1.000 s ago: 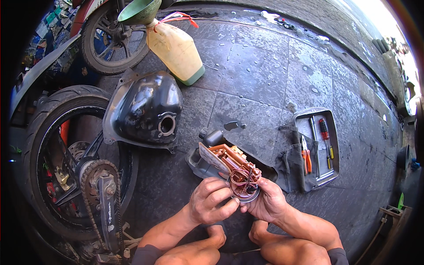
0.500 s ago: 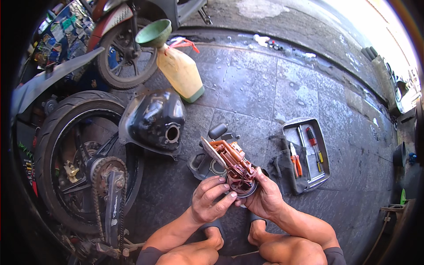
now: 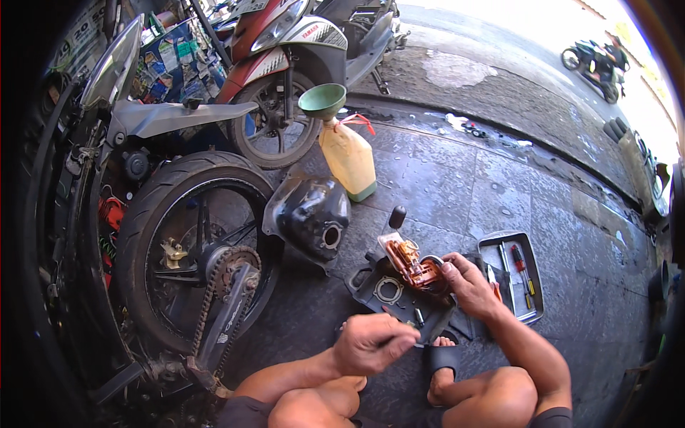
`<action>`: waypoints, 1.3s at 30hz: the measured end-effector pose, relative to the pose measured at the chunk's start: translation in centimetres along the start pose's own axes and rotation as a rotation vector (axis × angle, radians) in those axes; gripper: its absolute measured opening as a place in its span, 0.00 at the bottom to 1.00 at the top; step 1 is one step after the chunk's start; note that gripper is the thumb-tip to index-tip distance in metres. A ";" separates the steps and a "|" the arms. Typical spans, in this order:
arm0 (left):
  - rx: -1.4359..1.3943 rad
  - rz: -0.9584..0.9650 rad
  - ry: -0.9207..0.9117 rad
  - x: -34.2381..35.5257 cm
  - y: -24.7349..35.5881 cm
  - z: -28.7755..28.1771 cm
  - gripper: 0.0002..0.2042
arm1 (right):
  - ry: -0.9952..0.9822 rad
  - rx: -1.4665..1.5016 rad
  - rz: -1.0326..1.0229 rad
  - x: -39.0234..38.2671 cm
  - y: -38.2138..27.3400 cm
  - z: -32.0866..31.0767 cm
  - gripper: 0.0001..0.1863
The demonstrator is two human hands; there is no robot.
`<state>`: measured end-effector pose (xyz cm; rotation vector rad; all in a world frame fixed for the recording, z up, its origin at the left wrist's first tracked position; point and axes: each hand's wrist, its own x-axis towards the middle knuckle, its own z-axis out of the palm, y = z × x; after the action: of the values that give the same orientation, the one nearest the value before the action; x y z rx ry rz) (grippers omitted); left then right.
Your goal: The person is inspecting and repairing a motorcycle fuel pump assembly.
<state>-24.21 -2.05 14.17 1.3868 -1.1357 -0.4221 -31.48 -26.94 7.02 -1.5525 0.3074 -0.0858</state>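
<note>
My right hand (image 3: 471, 287) grips the round lower end of a motorcycle fuel pump unit (image 3: 410, 262), an orange-brown plastic assembly with a pale flat part at its far end. It is held tilted over a dark tray-like part (image 3: 369, 291). Nearer to me, my left hand (image 3: 374, 344) is closed, apart from the pump, with thumb and fingers pressed together; what they hold, if anything, I cannot make out. On the dark part lie a metal ring (image 3: 387, 290) and some small pieces. Just beyond the pump is a small black cylinder (image 3: 397, 217).
A black fuel tank (image 3: 310, 217) and a yellowish jug (image 3: 349, 160) with a green funnel (image 3: 322, 101) stand at left, beyond a motorcycle wheel (image 3: 153, 242). On the right lies a tool case (image 3: 540, 289) with screwdrivers. A parked red motorbike (image 3: 285, 43) stands behind; a rider passes outside.
My left hand has left the pump and drawn back toward me, now closed. My right hand still holds the pump. The view has shifted, and a rider on a motorbike appears at far right.
</note>
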 end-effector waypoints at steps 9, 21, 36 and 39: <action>-0.405 -0.681 1.188 -5.6 -18.5 -7.1 0.22 | -0.353 -0.543 0.105 10.7 -2.0 3.0 0.23; 0.241 -0.976 0.946 -8.7 -27.0 -9.5 0.10 | -0.581 -0.549 0.180 23.3 4.1 5.3 0.23; -1.579 -0.749 0.699 -10.0 -23.8 -7.4 0.41 | -0.808 -0.035 0.473 11.6 10.0 9.4 0.24; -1.503 -0.824 0.805 -12.3 -23.6 -8.1 0.34 | -0.813 -0.200 0.092 12.8 11.5 10.0 0.29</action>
<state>-14.49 7.24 -10.12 0.4155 0.5301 -0.9071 -18.29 -20.12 -6.23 -1.6349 -0.2666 0.6525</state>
